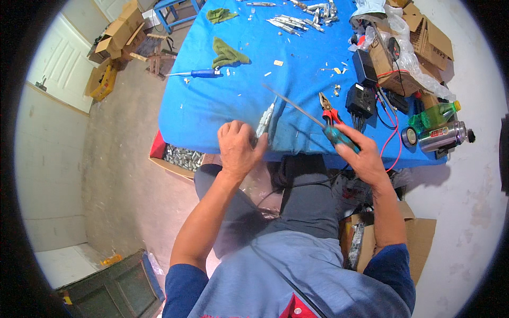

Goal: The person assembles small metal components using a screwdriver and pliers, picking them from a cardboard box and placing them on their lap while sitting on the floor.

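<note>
My right hand [361,153] is closed around the teal handle of a screwdriver [342,139]. Its long thin shaft points up and left over the blue cloth. My left hand [239,147], fingers curled, is at the table's near edge. Between its thumb and forefinger is the lower end of a slim, grey-white part with a pointed tip [265,120], somewhat blurred. The screwdriver's shaft passes above that tip, apart from it. Red-handled pliers [330,110] lie just beyond my right hand.
A blue-handled screwdriver [204,73] and green rags [229,52] lie at the left. Several slim metal parts [289,24] are piled at the back. Black power boxes [360,99], a green bottle [435,117] and a steel flask [441,137] crowd the right. A box of small metal pieces [183,157] stands below.
</note>
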Action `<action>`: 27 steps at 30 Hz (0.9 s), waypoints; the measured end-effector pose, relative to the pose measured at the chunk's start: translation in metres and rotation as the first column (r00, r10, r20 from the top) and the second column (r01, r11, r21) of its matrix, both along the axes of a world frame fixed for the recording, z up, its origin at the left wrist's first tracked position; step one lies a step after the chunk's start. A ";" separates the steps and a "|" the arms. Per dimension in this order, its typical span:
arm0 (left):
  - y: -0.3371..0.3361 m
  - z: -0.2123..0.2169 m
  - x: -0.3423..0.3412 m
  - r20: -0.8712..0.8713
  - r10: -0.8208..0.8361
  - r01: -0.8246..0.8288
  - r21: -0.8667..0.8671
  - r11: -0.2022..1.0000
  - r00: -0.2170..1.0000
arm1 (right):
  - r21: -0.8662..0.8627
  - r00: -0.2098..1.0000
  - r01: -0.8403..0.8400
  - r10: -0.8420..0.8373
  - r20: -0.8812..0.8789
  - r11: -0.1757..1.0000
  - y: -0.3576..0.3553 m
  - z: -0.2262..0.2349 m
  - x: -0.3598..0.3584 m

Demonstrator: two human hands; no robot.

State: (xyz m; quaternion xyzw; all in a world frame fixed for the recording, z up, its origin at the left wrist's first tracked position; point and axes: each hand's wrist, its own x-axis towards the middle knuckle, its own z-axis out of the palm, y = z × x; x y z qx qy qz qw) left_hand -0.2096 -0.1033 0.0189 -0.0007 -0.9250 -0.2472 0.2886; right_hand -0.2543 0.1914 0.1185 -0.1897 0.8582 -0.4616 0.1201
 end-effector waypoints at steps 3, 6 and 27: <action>0.000 -0.002 0.001 -0.009 0.015 -0.016 -0.004 1.000 1.000 | 0.047 0.997 0.003 -0.006 0.078 0.999 0.019 0.015 0.019; 0.002 -0.003 0.001 -0.015 0.029 -0.029 -0.003 1.000 0.999 | 0.016 0.997 -0.052 0.051 0.058 0.999 0.031 0.009 0.023; 0.006 -0.006 0.003 -0.045 0.073 -0.073 -0.006 0.997 0.996 | 0.002 0.984 -0.047 0.046 0.174 0.999 0.020 -0.001 0.025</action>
